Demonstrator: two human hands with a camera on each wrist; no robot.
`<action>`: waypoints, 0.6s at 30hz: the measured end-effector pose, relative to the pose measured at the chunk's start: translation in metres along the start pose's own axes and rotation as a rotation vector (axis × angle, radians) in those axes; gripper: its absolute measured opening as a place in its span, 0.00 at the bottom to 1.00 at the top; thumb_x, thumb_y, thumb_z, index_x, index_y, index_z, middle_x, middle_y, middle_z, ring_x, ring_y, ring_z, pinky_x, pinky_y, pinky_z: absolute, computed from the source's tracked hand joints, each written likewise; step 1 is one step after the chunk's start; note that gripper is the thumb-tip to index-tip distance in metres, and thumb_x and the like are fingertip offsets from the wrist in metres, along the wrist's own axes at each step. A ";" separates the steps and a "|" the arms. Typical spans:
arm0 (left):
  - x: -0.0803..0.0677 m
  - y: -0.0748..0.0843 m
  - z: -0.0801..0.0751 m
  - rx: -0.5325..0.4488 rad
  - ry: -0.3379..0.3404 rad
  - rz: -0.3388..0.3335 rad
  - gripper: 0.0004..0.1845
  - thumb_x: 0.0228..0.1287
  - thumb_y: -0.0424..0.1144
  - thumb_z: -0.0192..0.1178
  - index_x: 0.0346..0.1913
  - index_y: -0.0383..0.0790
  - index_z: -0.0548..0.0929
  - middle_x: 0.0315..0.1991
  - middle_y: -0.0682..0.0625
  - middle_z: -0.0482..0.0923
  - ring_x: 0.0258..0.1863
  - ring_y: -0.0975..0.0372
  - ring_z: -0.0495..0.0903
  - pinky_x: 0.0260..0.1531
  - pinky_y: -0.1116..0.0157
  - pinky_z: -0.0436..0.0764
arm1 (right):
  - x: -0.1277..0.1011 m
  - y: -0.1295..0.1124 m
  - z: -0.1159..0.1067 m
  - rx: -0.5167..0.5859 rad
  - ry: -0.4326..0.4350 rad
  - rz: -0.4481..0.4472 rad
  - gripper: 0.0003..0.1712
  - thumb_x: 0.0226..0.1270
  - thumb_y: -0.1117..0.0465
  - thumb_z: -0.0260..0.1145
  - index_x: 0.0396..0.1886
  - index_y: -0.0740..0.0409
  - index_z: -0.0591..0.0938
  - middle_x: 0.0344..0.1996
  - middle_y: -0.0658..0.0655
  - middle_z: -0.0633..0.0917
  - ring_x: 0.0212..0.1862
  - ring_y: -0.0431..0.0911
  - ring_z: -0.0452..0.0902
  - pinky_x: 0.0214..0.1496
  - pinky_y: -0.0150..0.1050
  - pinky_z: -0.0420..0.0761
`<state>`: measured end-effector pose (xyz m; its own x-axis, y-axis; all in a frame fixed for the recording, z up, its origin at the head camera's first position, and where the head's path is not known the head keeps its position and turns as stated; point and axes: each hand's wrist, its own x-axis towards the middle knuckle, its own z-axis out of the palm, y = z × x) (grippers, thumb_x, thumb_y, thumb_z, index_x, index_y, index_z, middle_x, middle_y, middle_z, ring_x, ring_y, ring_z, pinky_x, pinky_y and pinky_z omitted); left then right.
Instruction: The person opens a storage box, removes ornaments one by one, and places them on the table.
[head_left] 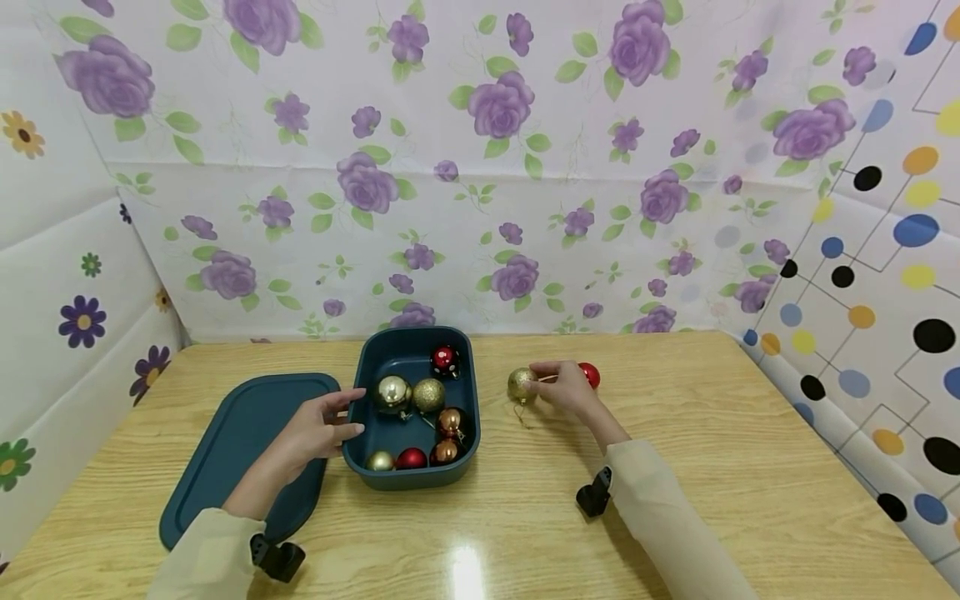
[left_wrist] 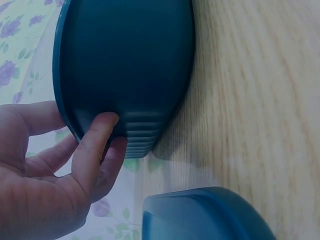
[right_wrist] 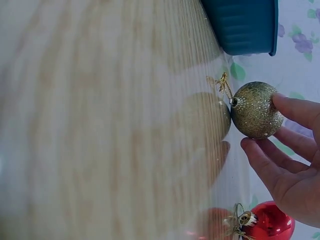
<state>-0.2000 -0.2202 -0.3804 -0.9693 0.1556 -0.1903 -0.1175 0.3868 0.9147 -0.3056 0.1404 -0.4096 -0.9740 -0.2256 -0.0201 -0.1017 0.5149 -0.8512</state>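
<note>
A teal box point(head_left: 360, 367) stands mid-table with several gold, red and copper baubles inside. My left hand point(head_left: 351, 412) rests against its left outer wall, fingers fairly straight; the left wrist view shows the fingertips point(left_wrist: 107, 122) touching the ribbed side of the box point(left_wrist: 130, 60). To the right of the box, my right hand point(head_left: 542, 382) pinches a gold glitter bauble point(head_left: 519, 384) low over the table. In the right wrist view the gold bauble point(right_wrist: 252, 107) sits between thumb and fingers point(right_wrist: 295, 107). A red bauble point(head_left: 591, 375) lies just behind that hand and also shows as the red bauble point(right_wrist: 272, 222) in the right wrist view.
The teal lid point(head_left: 240, 442) lies flat left of the box, under my left forearm. Flowered and dotted panels wall the wooden table point(head_left: 712, 433) at the back and both sides. A corner of the box point(right_wrist: 245, 25) lies close to the gold bauble.
</note>
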 end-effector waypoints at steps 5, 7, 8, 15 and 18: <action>0.000 -0.001 0.000 -0.001 -0.001 0.001 0.32 0.63 0.33 0.56 0.69 0.38 0.57 0.66 0.31 0.49 0.63 0.40 0.55 0.36 0.59 0.77 | 0.000 0.001 0.000 -0.016 0.006 -0.020 0.26 0.59 0.63 0.66 0.56 0.67 0.75 0.49 0.65 0.79 0.49 0.56 0.77 0.44 0.39 0.78; 0.000 -0.001 0.000 0.002 -0.001 0.002 0.32 0.63 0.33 0.56 0.69 0.38 0.58 0.66 0.31 0.49 0.63 0.40 0.55 0.36 0.58 0.77 | -0.001 0.002 0.000 -0.027 0.008 -0.036 0.26 0.59 0.63 0.66 0.56 0.68 0.74 0.50 0.66 0.78 0.50 0.56 0.76 0.45 0.39 0.78; 0.001 -0.002 0.000 0.003 -0.001 0.002 0.32 0.63 0.33 0.56 0.69 0.38 0.58 0.66 0.31 0.49 0.63 0.40 0.55 0.37 0.58 0.77 | -0.001 0.002 0.000 -0.025 0.012 -0.039 0.26 0.58 0.63 0.66 0.56 0.68 0.74 0.51 0.65 0.78 0.50 0.56 0.76 0.45 0.39 0.78; 0.001 -0.002 -0.001 -0.002 -0.001 0.007 0.32 0.63 0.33 0.56 0.69 0.38 0.57 0.67 0.31 0.48 0.63 0.40 0.55 0.35 0.59 0.76 | -0.006 -0.004 0.000 -0.035 0.040 -0.083 0.27 0.56 0.63 0.68 0.56 0.68 0.75 0.53 0.65 0.77 0.52 0.58 0.75 0.49 0.43 0.76; 0.001 -0.002 -0.001 -0.008 -0.002 0.010 0.32 0.63 0.33 0.56 0.69 0.38 0.57 0.67 0.31 0.48 0.63 0.40 0.55 0.33 0.59 0.75 | -0.008 -0.008 -0.001 -0.036 0.047 -0.110 0.26 0.57 0.64 0.67 0.56 0.68 0.75 0.53 0.66 0.77 0.52 0.57 0.75 0.49 0.43 0.76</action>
<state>-0.2009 -0.2216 -0.3824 -0.9700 0.1610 -0.1821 -0.1098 0.3782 0.9192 -0.2971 0.1384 -0.4022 -0.9649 -0.2437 0.0974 -0.2146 0.5191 -0.8273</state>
